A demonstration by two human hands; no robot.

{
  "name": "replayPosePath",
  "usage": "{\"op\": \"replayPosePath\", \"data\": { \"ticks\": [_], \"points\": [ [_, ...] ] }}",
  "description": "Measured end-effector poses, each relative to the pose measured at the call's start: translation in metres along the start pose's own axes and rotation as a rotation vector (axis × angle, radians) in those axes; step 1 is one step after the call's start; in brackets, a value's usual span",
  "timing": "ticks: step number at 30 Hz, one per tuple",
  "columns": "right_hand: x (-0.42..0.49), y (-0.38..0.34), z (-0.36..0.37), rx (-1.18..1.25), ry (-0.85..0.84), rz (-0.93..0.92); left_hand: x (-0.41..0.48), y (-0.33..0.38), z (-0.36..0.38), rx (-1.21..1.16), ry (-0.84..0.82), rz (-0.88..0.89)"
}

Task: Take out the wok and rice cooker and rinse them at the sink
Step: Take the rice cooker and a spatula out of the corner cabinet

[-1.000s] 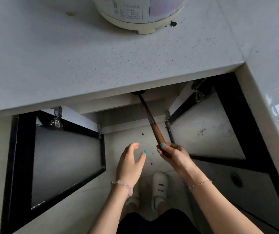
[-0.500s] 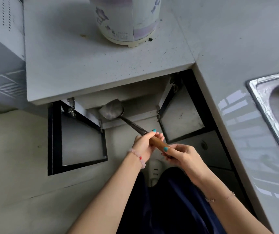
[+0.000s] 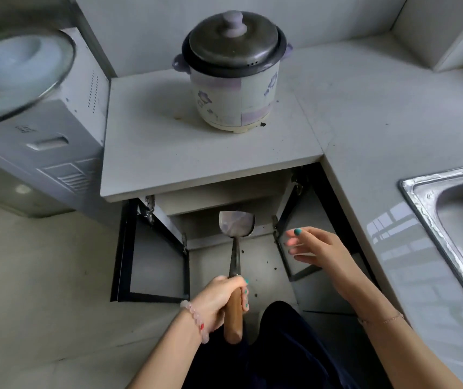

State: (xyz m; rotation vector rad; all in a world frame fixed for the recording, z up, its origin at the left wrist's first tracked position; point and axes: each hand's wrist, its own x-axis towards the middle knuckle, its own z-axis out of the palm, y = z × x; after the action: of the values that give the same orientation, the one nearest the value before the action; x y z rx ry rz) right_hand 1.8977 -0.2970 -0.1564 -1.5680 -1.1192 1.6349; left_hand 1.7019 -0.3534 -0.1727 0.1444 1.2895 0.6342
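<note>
**Fetching stage: no wok showing**

On the counter (image 3: pixel 210 153), well apart from the sink (image 3: pixel 410 186), sits your rice cooker (image 3: pixel 233 99); the cupboard (image 3: pixel 224 197) below is open. Your left hand (image 3: pixel 219 296) grips a spatula (image 3: pixel 236 223); your right hand (image 3: pixel 317 248) hovers empty, fingers spread. Next, probably: park the spatula, then fetch the wok.

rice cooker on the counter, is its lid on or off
On. The dark metal lid sits flat across the top of the rice cooker, knob up, on the countertop.
</note>
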Motion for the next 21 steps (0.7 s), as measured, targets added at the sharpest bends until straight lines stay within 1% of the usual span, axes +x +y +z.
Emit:
{"op": "replayPosePath", "data": {
  "ticks": [3,6,14,21],
  "points": [
    [0.007,-0.010,0.003,0.005,-0.003,-0.020,-0.024,-0.007,-0.014,0.055,-0.052,-0.029],
    [0.016,-0.022,0.007,0.006,-0.021,-0.023,-0.040,-0.008,-0.020,0.045,-0.070,-0.033],
    [0.036,-0.044,0.019,-0.032,-0.089,-0.086,-0.054,0.007,-0.005,0.019,-0.032,0.082],
    [0.046,-0.051,0.020,-0.054,-0.139,-0.112,-0.046,0.023,0.001,0.000,-0.039,0.104]
  ]
}}
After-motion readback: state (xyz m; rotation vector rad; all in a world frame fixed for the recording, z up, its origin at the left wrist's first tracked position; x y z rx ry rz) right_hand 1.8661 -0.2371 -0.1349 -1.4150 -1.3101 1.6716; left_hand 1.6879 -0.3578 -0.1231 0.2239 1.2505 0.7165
